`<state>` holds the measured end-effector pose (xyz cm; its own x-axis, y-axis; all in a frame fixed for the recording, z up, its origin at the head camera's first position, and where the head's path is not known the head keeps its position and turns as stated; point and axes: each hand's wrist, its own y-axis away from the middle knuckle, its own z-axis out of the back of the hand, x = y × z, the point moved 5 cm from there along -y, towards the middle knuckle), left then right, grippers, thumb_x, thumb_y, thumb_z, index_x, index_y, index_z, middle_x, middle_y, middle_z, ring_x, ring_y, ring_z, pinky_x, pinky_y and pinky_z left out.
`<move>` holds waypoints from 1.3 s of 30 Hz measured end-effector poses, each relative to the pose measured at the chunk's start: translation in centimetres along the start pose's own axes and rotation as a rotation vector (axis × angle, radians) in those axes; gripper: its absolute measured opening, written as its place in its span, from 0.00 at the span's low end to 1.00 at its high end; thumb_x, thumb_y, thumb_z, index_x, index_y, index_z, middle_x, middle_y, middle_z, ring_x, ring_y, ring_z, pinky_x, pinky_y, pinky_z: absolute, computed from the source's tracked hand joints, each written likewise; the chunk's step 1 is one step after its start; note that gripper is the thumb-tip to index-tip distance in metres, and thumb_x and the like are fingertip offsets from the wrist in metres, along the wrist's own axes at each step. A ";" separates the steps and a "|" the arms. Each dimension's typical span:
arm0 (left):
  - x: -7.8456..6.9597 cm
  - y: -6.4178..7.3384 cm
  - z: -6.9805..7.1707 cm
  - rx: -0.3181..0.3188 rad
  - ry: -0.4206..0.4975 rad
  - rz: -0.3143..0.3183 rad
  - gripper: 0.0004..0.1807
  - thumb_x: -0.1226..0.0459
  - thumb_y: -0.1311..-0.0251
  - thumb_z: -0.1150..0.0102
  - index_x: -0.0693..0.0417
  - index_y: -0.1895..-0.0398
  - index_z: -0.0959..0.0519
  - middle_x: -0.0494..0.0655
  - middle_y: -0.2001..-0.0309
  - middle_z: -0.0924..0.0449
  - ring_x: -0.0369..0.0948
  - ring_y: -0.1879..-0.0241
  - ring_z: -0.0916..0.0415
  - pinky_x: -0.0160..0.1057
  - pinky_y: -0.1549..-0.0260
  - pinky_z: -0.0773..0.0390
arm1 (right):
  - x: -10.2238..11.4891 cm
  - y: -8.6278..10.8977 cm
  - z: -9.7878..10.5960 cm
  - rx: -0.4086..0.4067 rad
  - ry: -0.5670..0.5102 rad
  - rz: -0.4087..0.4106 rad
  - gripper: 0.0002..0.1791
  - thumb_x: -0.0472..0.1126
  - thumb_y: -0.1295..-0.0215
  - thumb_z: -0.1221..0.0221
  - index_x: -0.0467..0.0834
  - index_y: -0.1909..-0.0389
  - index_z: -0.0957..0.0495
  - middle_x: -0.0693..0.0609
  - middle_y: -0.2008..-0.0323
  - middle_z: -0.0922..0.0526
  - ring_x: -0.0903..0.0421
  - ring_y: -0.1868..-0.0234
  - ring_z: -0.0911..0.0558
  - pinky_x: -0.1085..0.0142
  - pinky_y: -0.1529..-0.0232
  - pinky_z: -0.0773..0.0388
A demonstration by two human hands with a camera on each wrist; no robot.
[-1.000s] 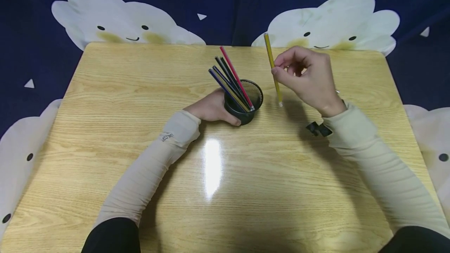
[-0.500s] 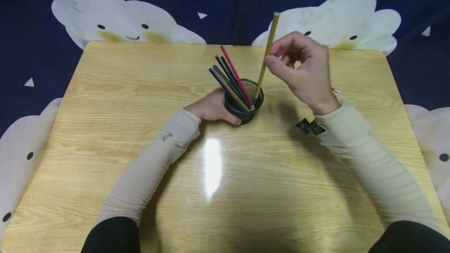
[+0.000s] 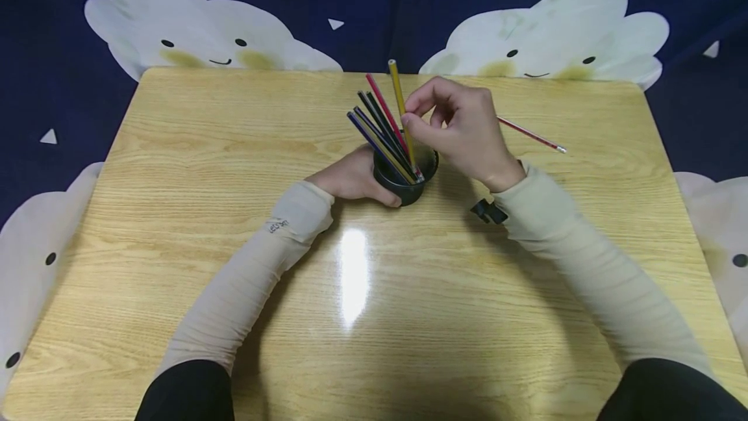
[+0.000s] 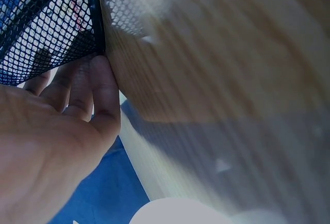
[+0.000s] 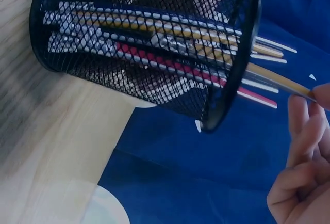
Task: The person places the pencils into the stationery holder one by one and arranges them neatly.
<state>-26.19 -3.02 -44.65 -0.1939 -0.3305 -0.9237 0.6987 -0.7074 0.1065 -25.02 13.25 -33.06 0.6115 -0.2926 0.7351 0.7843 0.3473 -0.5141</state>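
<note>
My left hand (image 3: 353,176) grips the black mesh pencil cup (image 3: 403,195) around its side, and the left wrist view has its fingers (image 4: 80,87) curled against the mesh. Between thumb and fingertips my right hand (image 3: 458,128) pinches a yellow pencil (image 3: 396,86). Its lower end is inside the cup, as the right wrist view shows through the mesh. Several other pencils lean to the left in the cup, among them a red pencil (image 3: 376,97) and a dark blue one (image 3: 362,127).
A red-striped pencil (image 3: 534,136) with a pale end lies on the wooden table (image 3: 175,226) to the right, partly behind my right hand. A dark blue cloth (image 3: 386,12) with white clouds hangs beyond the table's far edge.
My right hand has moved left with the yellow pencil, whose lower end has gone from beside the cup to inside it. The red-striped pencil has come into view. My left hand stays put.
</note>
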 end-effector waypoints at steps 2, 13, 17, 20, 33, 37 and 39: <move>0.0 0.0 0.0 0.003 0.002 -0.001 0.33 0.70 0.52 0.16 0.62 0.40 0.19 0.51 0.45 0.14 0.44 0.42 0.20 0.39 0.32 0.31 | -0.2 -0.1 -0.4 0.013 0.037 -0.020 0.03 0.32 0.35 0.30 0.36 0.63 0.13 0.54 0.68 0.11 0.58 0.80 0.26 0.70 0.78 0.34; 0.0 -0.1 -0.2 0.028 0.048 -0.013 0.40 0.73 0.52 0.17 0.63 0.33 0.24 0.52 0.40 0.16 0.45 0.38 0.21 0.38 0.30 0.31 | -0.7 -0.3 -2.2 0.140 0.242 -0.050 0.01 0.34 0.34 0.32 0.40 0.65 0.13 0.52 0.71 0.11 0.58 0.75 0.21 0.73 0.71 0.29; -0.1 0.0 -0.2 0.035 0.064 -0.017 0.40 0.74 0.52 0.18 0.63 0.32 0.25 0.52 0.39 0.16 0.45 0.38 0.21 0.38 0.30 0.32 | -1.0 -0.5 -2.5 0.165 0.277 -0.074 0.03 0.36 0.33 0.32 0.40 0.65 0.13 0.52 0.71 0.11 0.57 0.74 0.19 0.72 0.70 0.29; -0.2 0.0 -0.2 0.034 0.073 -0.024 0.41 0.74 0.52 0.18 0.63 0.32 0.25 0.53 0.39 0.16 0.45 0.38 0.21 0.38 0.29 0.32 | -1.1 -0.6 -2.6 0.182 0.311 -0.096 0.04 0.37 0.32 0.33 0.40 0.64 0.12 0.51 0.70 0.11 0.56 0.75 0.19 0.71 0.70 0.30; -0.3 0.0 -0.2 0.031 0.046 -0.034 0.43 0.73 0.52 0.17 0.62 0.30 0.26 0.51 0.38 0.16 0.43 0.38 0.21 0.37 0.30 0.31 | -1.2 -0.7 -3.2 0.207 0.374 -0.125 0.03 0.38 0.32 0.33 0.43 0.64 0.12 0.52 0.70 0.11 0.61 0.78 0.23 0.68 0.72 0.32; -0.3 -0.1 -0.2 0.030 0.055 -0.041 0.44 0.74 0.52 0.17 0.63 0.29 0.27 0.52 0.38 0.17 0.44 0.37 0.21 0.37 0.30 0.32 | -1.2 -0.6 -3.3 0.212 0.389 -0.124 0.03 0.39 0.32 0.32 0.43 0.64 0.12 0.52 0.70 0.11 0.61 0.78 0.23 0.63 0.71 0.30; -0.3 -0.1 -0.2 0.029 0.055 -0.037 0.44 0.74 0.52 0.17 0.63 0.29 0.27 0.52 0.37 0.17 0.44 0.37 0.21 0.37 0.29 0.32 | -1.3 -0.5 -3.3 0.215 0.389 -0.126 0.03 0.39 0.32 0.32 0.43 0.64 0.12 0.52 0.70 0.11 0.60 0.78 0.22 0.61 0.71 0.30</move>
<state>-26.04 -2.76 -44.48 -0.1805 -0.2690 -0.9461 0.6711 -0.7368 0.0814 -25.87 10.51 -35.17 0.5386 -0.6432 0.5443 0.8408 0.4524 -0.2974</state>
